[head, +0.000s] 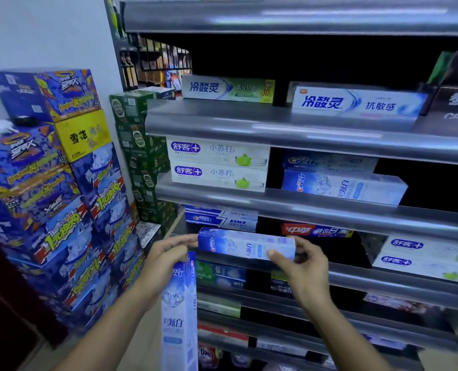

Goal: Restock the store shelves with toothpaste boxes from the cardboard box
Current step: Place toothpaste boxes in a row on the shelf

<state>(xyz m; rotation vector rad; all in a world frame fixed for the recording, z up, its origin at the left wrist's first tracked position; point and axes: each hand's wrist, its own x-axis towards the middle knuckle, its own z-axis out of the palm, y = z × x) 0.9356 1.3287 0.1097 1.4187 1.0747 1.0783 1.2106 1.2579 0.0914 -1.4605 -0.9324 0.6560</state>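
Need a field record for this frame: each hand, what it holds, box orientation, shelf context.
left hand: grips upright Crest box; fingertips near the left end of the level box
right hand: pinches level Crest box at its right end
level Crest box: held lengthwise in front of the shelves, not yet set down
shelf above: stocked Crest boxes on the right, white boxes on the left
left of shelves: stacked cartons

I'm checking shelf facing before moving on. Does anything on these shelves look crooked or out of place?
Yes: the white-blue Crest box right of the stacked white boxes lies skewed, its right end swung forward to the shelf rail, unlike its squarely faced neighbours.
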